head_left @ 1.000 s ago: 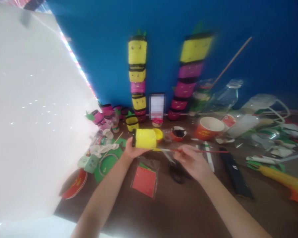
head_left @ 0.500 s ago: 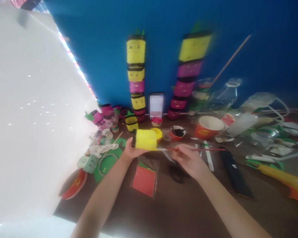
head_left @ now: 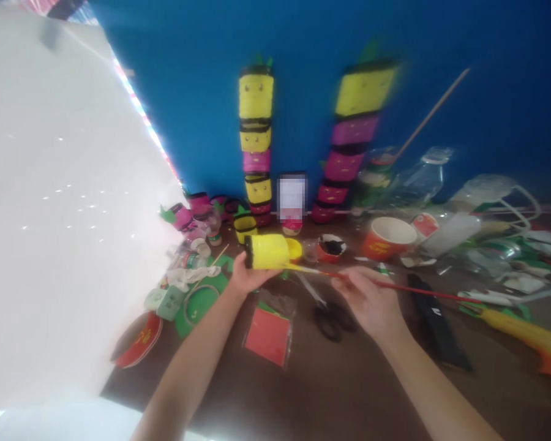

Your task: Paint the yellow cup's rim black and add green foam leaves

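Observation:
My left hand (head_left: 252, 277) is closed round the underside of a yellow-painted cup (head_left: 270, 252) with a black rim, held tilted on its side above the table. My right hand (head_left: 370, 300) pinches a long red-handled paintbrush (head_left: 422, 292). The brush's yellow-coated tip is at the lower right edge of the cup; whether it touches is hard to tell. Just behind the cup sits a yellow paint container (head_left: 294, 248), partly hidden by it. A red paper cup with black paint (head_left: 332, 246) stands to the right of that.
Black-handled scissors (head_left: 328, 318) and a plastic packet of red paper (head_left: 269, 335) lie below my hands. A red-and-white paper bucket (head_left: 389, 237) and clear bottles crowd the right. Yellow and pink painted stacks (head_left: 256, 98) stand against the blue wall (head_left: 174, 79).
My right hand has moved right and slightly down with the paintbrush, whose handle now slopes down to the right. The scissors show more fully. The left hand still holds the cup.

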`<state>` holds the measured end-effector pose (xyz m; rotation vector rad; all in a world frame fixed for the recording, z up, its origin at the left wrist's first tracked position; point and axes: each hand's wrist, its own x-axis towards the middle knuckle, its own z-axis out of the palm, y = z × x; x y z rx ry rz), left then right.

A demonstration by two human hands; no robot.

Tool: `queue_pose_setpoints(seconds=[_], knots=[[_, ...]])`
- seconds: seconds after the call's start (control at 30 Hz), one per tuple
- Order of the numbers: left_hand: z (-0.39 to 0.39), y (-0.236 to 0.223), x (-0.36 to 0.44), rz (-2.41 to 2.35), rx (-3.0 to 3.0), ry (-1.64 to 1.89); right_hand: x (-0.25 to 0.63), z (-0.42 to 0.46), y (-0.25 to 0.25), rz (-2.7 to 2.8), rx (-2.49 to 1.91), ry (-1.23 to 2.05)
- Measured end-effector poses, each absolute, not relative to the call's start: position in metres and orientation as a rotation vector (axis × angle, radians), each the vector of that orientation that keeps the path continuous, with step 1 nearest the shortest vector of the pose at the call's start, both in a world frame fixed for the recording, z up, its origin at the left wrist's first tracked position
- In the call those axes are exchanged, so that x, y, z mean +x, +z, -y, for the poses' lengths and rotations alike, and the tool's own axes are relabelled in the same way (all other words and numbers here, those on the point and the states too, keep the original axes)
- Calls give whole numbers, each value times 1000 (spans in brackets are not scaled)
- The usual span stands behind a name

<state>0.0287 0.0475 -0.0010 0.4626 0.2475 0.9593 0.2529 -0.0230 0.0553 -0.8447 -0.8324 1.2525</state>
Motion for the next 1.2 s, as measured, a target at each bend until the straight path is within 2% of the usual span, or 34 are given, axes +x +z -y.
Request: queue_pose_setpoints(seconds=[0.3,0.97,1.2], knots=[[-48,0,30,-214,459,977,253,21,53,814,-901,1143],[-49,-1,30,-237,423,1006,252,21,58,733,-886,1153],[-48,1,30,-257,399,1010,252,22,50,913,-966,1115]])
